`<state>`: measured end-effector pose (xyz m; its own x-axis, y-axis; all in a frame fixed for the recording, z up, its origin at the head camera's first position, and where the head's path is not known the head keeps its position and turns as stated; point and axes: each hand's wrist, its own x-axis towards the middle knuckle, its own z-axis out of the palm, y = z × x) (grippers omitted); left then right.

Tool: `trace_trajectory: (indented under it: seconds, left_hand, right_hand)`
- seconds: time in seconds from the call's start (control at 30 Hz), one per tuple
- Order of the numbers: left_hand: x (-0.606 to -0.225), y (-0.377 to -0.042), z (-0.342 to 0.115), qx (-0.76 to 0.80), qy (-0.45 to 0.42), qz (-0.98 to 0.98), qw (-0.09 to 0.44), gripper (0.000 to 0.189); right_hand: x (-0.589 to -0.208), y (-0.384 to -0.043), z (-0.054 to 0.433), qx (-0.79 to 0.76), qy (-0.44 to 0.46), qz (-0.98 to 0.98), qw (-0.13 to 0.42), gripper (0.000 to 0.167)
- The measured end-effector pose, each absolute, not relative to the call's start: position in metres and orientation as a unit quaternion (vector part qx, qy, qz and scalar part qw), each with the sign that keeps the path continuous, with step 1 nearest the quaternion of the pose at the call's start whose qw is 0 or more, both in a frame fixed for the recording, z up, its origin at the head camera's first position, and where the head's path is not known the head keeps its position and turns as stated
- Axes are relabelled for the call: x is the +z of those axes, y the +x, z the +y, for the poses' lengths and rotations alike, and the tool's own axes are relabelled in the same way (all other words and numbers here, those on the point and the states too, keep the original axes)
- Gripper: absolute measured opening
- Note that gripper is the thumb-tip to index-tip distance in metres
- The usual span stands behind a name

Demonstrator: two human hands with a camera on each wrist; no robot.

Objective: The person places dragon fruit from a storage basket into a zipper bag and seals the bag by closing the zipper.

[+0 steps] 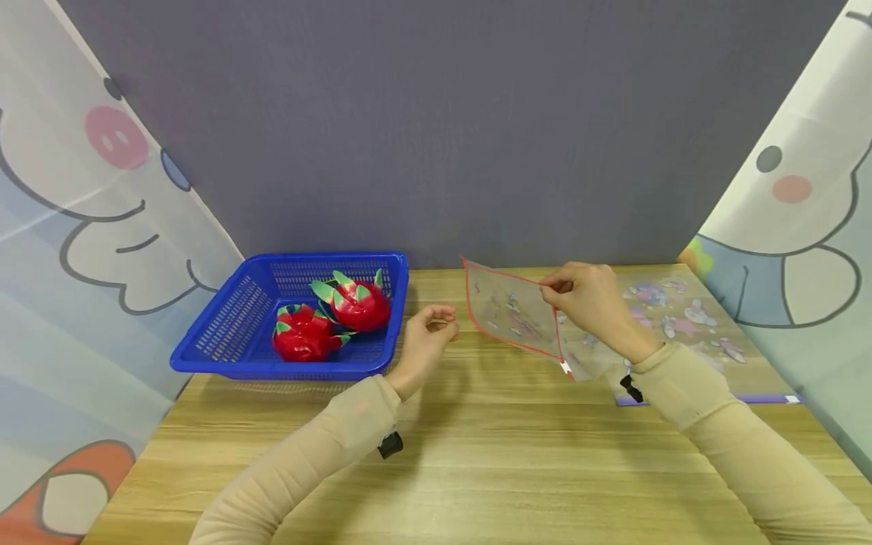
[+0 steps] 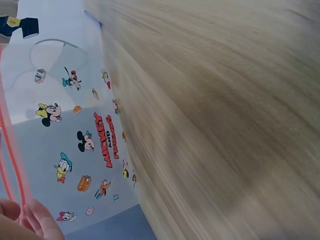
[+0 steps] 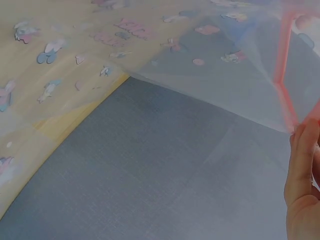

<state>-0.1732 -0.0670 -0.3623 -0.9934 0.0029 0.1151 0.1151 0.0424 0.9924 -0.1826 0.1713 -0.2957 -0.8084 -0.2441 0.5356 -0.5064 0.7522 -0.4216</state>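
Note:
My right hand (image 1: 589, 303) pinches the rim of a clear zip bag (image 1: 507, 306) with red edging, holding it up above the table. The bag's mouth gapes, and a white slider (image 1: 565, 368) sits at its lower corner. Cartoon prints and the words "Mickey and Friends" show on the bag (image 2: 82, 145) in the left wrist view. Just left of the bag is my left hand (image 1: 428, 344), its fingers loosely bent and apart from the rim in the head view. Two red dragon fruits with green tips, one nearer (image 1: 304, 335) and one farther (image 1: 359, 304), lie in a blue basket (image 1: 286, 371).
Flat on the table's right side lies another clear printed zip bag (image 1: 702, 333) with a purple edge, partly behind my right arm. A dark grey panel (image 1: 443, 136) stands behind the wooden table (image 1: 504, 469). Cartoon-printed curtains (image 1: 804, 250) flank both sides.

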Motion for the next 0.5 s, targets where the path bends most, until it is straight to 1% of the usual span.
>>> trace_trajectory:
  seconds: [0.3, 0.5]
  left_hand:
    - [-0.356, -0.164, -0.073, -0.661, -0.055, -0.747, 0.033, 0.019]
    - [-0.344, -0.151, -0.085, -0.633, -0.061, -0.771, 0.020, 0.019]
  right_hand:
    - [-0.296, -0.182, 0.171, 0.279, 0.200, -0.911, 0.228, 0.007]
    - [-0.298, -0.181, 0.170, 0.290, 0.190, -0.914, 0.210, 0.008]
